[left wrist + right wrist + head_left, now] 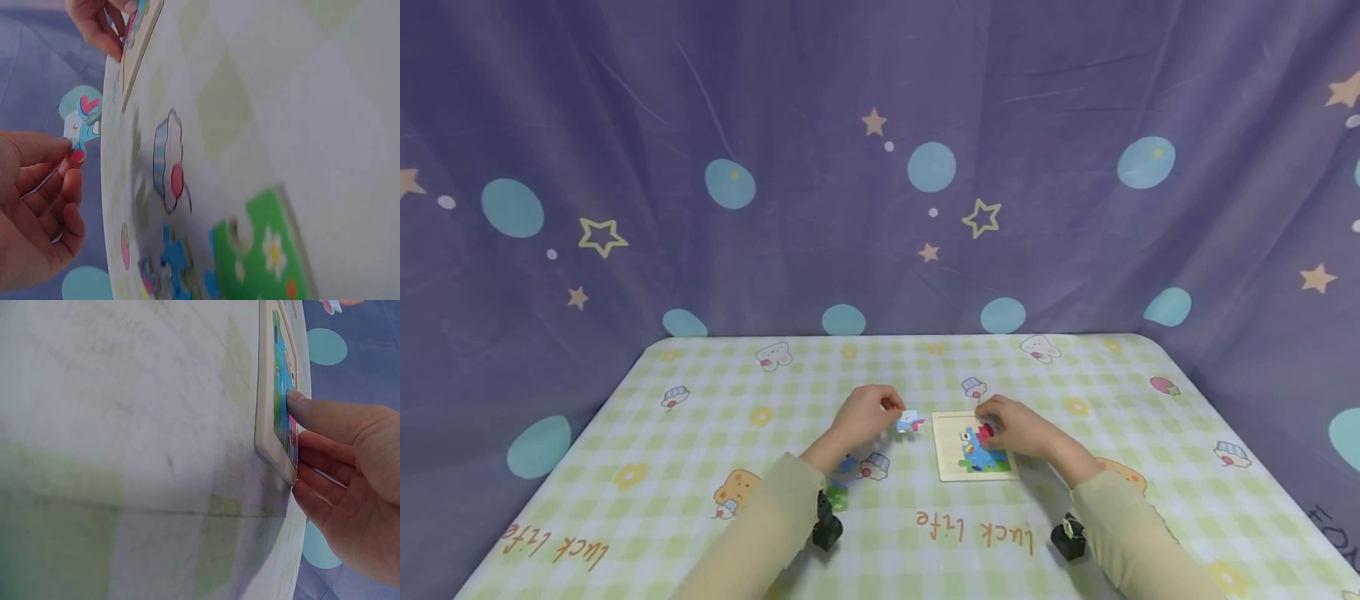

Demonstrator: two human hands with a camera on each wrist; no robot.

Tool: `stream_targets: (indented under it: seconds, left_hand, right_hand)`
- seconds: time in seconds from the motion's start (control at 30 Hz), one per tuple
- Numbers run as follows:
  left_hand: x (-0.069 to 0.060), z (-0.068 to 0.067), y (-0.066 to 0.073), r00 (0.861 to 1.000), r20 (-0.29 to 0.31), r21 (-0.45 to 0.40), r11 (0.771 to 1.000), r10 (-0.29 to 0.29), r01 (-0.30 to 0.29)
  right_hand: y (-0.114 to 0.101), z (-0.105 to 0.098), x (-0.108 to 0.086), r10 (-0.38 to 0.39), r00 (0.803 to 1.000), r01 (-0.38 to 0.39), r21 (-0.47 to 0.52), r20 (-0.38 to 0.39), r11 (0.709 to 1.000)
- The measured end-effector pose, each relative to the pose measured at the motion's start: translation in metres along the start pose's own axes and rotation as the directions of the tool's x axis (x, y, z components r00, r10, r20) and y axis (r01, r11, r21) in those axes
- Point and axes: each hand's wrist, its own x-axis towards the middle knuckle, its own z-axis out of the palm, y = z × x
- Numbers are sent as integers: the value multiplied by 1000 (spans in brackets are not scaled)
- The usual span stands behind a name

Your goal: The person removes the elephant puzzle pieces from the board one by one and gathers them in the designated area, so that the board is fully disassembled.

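Note:
Between the thumb and fingers of my left hand [868, 414] is a jigsaw piece [909, 422], white and blue with pink bits, lifted off the table just left of the puzzle board [950, 458]. This light wooden board lies flat, partly filled with joined pieces showing a blue figure, red parts and green ground; bare wood shows at its left. My right hand [1018, 427] holds the board at its far right corner. In the right wrist view its thumb [299, 406] presses on the picture, while the other fingers lie along the frame's outer edge.
Loose pieces lie near my left forearm: a green piece with a flower [265, 244] and blue pieces [178, 262] beside it. A checked cloth [700, 433] with printed pictures covers the table. Behind the table hangs a purple curtain [820, 233].

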Motion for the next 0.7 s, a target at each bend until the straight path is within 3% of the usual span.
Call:
stream_targets:
  seconds: [0.4,0.7]
  left_hand:
    - [1,-9,-19,999,-3,33,999,-42,42]
    - [0,-14,-32,1000,-9,46,999,-7,7]
  right_hand:
    - [0,1,0,-12,1000,12,-7,-2,1000]
    - [0,0,-1,-13,1000,13,-6,3,1000]
